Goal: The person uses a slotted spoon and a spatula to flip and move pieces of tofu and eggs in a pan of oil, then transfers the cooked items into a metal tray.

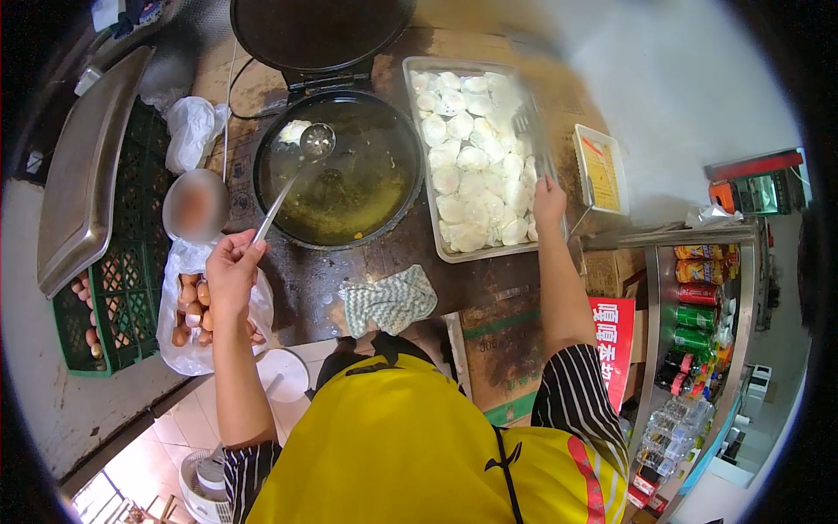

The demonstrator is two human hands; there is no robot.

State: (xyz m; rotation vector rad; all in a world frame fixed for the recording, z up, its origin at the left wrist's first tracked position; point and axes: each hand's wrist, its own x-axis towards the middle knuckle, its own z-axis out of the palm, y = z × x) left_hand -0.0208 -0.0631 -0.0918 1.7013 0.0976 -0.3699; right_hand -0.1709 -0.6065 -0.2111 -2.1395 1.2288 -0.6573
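My left hand [234, 265] grips the handle of a metal ladle [317, 141]. The ladle's bowl is over the oil in a round black electric griddle [347, 196]. A small fried egg [292, 132] lies right beside the bowl, at the far left of the pan. On the right, my right hand [548, 200] holds a slotted spatula [525, 124], partly blurred, over the right side of a metal tray [452, 257]. Fried eggs [473, 158] cover most of that tray, some overlapping.
The griddle's lid [321, 29] stands raised behind. Left are a plastic bag of brown eggs [190, 308], a bowl [171, 226] with blurred contents, and a green crate [124, 288] under a metal lid [91, 177]. A folded cloth [391, 301] lies in front; a white container [605, 173] stands right.
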